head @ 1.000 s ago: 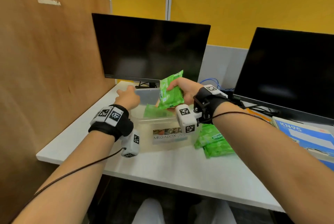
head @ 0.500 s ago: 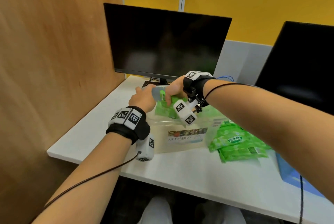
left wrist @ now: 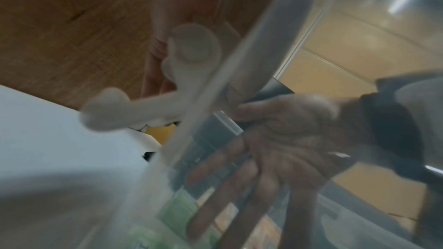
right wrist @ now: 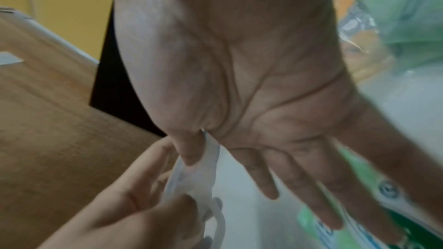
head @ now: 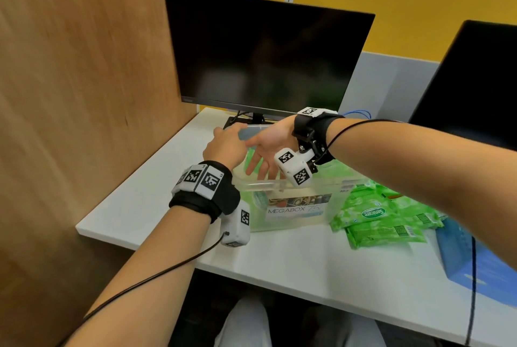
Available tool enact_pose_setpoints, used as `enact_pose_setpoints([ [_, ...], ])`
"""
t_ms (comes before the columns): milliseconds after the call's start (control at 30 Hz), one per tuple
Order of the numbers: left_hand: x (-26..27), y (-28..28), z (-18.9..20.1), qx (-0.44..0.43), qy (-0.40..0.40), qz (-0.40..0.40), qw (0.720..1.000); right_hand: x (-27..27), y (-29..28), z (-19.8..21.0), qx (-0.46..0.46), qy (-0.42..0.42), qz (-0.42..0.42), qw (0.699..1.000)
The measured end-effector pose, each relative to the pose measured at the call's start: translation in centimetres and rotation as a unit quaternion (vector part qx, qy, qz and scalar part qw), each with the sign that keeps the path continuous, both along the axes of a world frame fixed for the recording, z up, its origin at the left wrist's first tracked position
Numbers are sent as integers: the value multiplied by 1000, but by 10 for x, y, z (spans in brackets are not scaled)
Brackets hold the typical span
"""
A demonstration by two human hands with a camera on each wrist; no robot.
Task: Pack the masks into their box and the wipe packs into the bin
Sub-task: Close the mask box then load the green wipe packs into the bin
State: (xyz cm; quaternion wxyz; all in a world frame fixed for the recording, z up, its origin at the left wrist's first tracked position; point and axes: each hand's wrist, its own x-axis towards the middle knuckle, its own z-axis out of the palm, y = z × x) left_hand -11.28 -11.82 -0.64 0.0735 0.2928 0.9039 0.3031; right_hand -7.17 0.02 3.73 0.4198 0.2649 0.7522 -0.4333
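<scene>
Right hand [head: 265, 148] spread over the bin [head: 291, 206].
Left hand [head: 223, 148] pinched its raised lid [head: 251, 134]; wipe packs [head: 383, 220] lay right.

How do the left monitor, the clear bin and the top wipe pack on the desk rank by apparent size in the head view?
1. left monitor
2. clear bin
3. top wipe pack

The arm partly hides the bin.
</scene>
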Motion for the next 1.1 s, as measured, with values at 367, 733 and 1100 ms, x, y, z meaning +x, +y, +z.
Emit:
enact_pose_setpoints([
  [367, -8, -11, -6, 38, -28, 74, 996, 94, 68, 40, 81, 378, -244, 889],
  [733, -27, -21, 1, 23, 5, 97, 995, 155, 78, -12, 349, 301, -139, 876],
  [1100, -10, -29, 0, 36, -10, 95, 995, 147, 103, -111, 324, 276, -305, 852],
])
